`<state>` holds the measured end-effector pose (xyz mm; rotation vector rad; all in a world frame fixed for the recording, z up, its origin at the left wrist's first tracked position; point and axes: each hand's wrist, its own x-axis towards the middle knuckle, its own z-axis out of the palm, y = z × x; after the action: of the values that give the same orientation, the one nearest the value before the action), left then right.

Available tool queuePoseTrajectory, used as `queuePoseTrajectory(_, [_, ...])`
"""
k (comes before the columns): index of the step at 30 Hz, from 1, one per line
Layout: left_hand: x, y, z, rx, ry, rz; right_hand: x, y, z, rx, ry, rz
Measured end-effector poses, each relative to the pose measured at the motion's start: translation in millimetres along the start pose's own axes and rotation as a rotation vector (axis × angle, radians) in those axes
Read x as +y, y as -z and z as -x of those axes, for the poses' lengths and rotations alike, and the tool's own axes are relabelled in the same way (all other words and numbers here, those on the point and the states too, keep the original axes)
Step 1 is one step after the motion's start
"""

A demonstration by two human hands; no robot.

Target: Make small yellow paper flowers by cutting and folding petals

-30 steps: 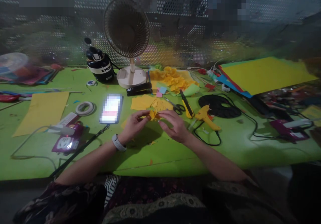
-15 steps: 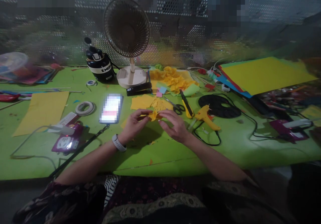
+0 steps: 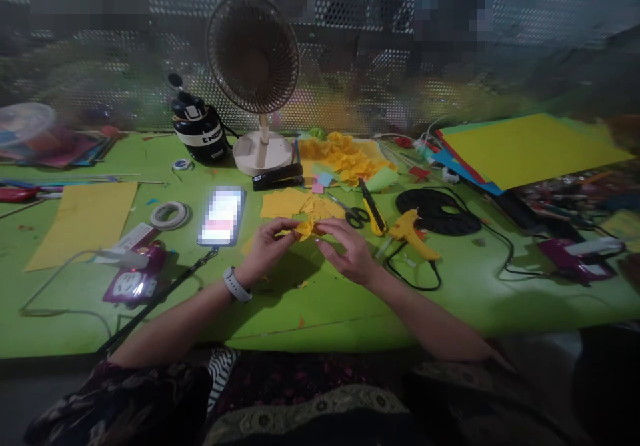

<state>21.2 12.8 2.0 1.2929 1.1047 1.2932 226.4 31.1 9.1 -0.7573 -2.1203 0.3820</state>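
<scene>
A small folded piece of yellow paper point(image 3: 305, 229) is held between my two hands, above the green table point(image 3: 330, 316). My left hand point(image 3: 267, 247) pinches its left side with thumb and forefinger. On the other side, my right hand point(image 3: 349, 249) has its fingertips closed at the paper's right edge, its thumb a little lower. Just beyond the hands lie flat yellow paper squares point(image 3: 283, 203) and a heap of crumpled yellow pieces point(image 3: 323, 207).
Black scissors point(image 3: 357, 217), a yellow cutter point(image 3: 373, 207) and a yellow glue gun point(image 3: 416, 234) with its cable lie to the right. A phone point(image 3: 221, 217) and tape roll point(image 3: 169, 215) are left. A fan point(image 3: 263, 153) and black stapler point(image 3: 277, 177) stand behind.
The yellow paper between my fingers has turned slightly and shows a broader face toward the left. Both hands have stayed nearly in place.
</scene>
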Motion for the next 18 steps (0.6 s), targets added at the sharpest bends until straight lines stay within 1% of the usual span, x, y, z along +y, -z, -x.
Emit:
queuePoseTrajectory(2, [-1.3, 0.8, -0.5, 0.006, -0.033, -0.009, -0.3, 0.1, -0.1, -0.003, 0.003, 0.003])
queuePoseTrajectory(5, [-2.9, 1.6, -0.8, 0.000, -0.042, -0.002, -0.5, 0.1, -0.2, 0.002, 0.009, -0.002])
queuePoseTrajectory(10, [-0.7, 1.0, 0.2, -0.011, 0.021, 0.037, -1.0, 0.8, -1.2, -0.001, 0.041, -0.004])
queuePoseTrajectory(14, [4.3, 1.4, 1.2, -0.095, 0.040, 0.075, -1.6, 1.9, -2.2, -0.048, 0.079, -0.010])
queuePoseTrajectory(16, [5.9, 2.5, 1.2, -0.134, 0.015, 0.029, -1.6, 2.1, -2.3, -0.067, 0.085, -0.006])
queuePoseTrajectory(18, [5.8, 3.7, 0.7, -0.142, -0.024, -0.017, -1.3, 2.1, -1.9, -0.069, 0.081, -0.007])
